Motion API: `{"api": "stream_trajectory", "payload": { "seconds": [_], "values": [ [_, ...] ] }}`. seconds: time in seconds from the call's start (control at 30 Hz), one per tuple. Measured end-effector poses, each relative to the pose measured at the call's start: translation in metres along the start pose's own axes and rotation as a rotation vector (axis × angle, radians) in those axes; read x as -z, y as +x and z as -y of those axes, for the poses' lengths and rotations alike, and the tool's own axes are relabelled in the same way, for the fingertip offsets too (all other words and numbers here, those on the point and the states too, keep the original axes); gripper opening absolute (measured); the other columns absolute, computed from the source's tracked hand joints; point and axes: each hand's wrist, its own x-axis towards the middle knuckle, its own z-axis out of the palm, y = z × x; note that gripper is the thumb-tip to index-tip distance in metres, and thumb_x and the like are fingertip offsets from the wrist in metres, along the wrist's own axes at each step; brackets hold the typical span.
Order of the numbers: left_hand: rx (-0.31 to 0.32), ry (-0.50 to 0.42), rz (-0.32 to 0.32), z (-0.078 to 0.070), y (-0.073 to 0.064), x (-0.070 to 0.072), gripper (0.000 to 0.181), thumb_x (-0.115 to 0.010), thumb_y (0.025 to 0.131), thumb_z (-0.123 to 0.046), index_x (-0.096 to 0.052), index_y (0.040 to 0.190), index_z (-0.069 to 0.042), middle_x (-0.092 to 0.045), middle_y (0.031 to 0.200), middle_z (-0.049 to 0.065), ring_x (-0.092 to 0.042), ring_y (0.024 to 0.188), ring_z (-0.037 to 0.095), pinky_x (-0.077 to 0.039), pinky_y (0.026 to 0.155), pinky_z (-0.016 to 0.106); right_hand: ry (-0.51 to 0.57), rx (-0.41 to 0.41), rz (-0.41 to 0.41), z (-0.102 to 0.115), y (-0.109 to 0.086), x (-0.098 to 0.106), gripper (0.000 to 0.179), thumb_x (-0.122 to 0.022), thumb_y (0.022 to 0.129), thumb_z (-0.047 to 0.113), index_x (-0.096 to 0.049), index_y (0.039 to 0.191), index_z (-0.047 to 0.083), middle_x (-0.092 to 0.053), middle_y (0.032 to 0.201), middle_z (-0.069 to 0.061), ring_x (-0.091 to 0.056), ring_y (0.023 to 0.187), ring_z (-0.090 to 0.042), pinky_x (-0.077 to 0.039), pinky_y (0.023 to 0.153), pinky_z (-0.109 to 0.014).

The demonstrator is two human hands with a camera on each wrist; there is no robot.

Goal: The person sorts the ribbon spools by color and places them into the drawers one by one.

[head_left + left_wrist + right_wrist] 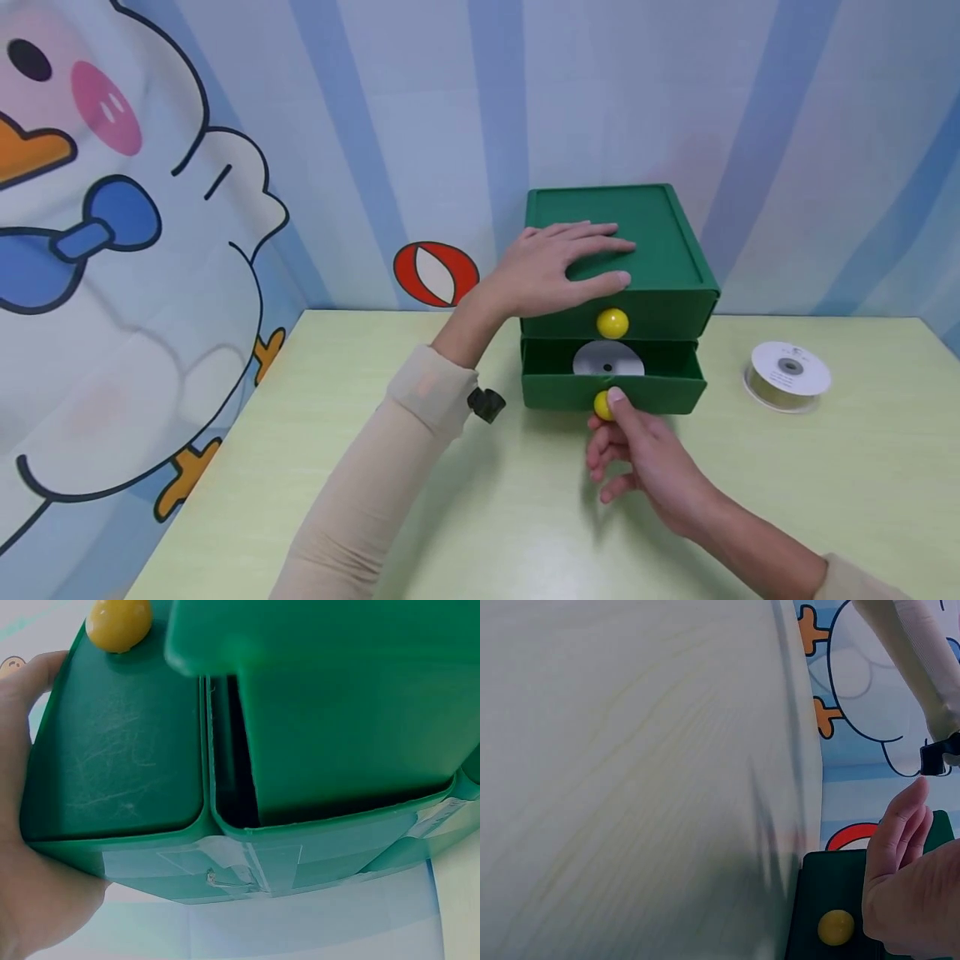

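Observation:
A green two-drawer box [622, 204] stands at the back of the table. My left hand [558, 267] lies on its top with fairly straight fingers; in the left wrist view this hand [22, 847] lies along the box's side. The upper drawer [555, 327] is closed and has a yellow knob [612, 323]. Below it, the lower drawer [547, 393] is pulled partly out. A white disc with a dark centre hole [592, 358] shows inside, its lower part hidden by the drawer front. My right hand [652, 467] pinches the lower drawer's yellow knob [602, 407] between thumb and fingers.
To the right of the box, a spool of gold ribbon [787, 375] with a white label lies flat on the pale table [847, 500]. Behind stands a blue-striped backdrop [420, 125] with a cartoon bird. A small black camera [487, 405] is worn at the left wrist.

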Motion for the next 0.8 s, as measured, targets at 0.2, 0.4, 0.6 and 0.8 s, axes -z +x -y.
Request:
{"api": "stream_trajectory", "payload": {
  "seconds": [0.2,0.4,0.6,0.8],
  "values": [
    [0.007,0.0,0.01,0.0,0.001,0.0,0.058,-0.048,0.105,-0.065,-0.046,0.16,-0.044,-0.029,0.173,-0.016,-0.021,0.162,0.014,-0.023,0.127,0.048,-0.027,0.032,0.005,0.0,0.008,0.005,0.071,-0.032,0.112,0.062,-0.052,0.128,-0.004,-0.066,0.088,-0.007,-0.065,0.081,-0.021,-0.064,0.069,-0.038],
    [0.009,-0.006,0.01,-0.001,0.0,0.0,0.058,-0.048,0.106,-0.065,-0.046,0.16,-0.044,-0.029,0.173,-0.017,-0.02,0.162,0.012,-0.022,0.127,0.047,-0.046,0.065,-0.001,0.0,0.014,0.007,0.071,-0.032,0.112,0.062,-0.053,0.126,-0.005,-0.066,0.088,-0.007,-0.066,0.081,-0.021,-0.064,0.069,-0.039],
    [0.006,-0.009,0.008,-0.002,0.001,0.0,0.058,-0.048,0.106,-0.065,-0.046,0.16,-0.044,-0.029,0.173,-0.017,-0.02,0.162,0.012,-0.022,0.126,0.047,-0.064,0.084,-0.017,0.002,0.018,0.009,0.071,-0.031,0.113,0.06,-0.053,0.125,-0.006,-0.066,0.087,-0.007,-0.065,0.079,-0.02,-0.064,0.068,-0.038],
    [0.008,-0.006,0.008,-0.002,0.001,0.001,0.058,-0.048,0.106,-0.065,-0.046,0.16,-0.045,-0.029,0.173,-0.017,-0.02,0.162,0.012,-0.022,0.126,0.047,-0.077,0.096,-0.028,0.004,0.023,0.01,0.071,-0.032,0.113,0.06,-0.053,0.125,-0.007,-0.067,0.086,-0.006,-0.065,0.078,-0.019,-0.063,0.068,-0.036]
  ]
}}
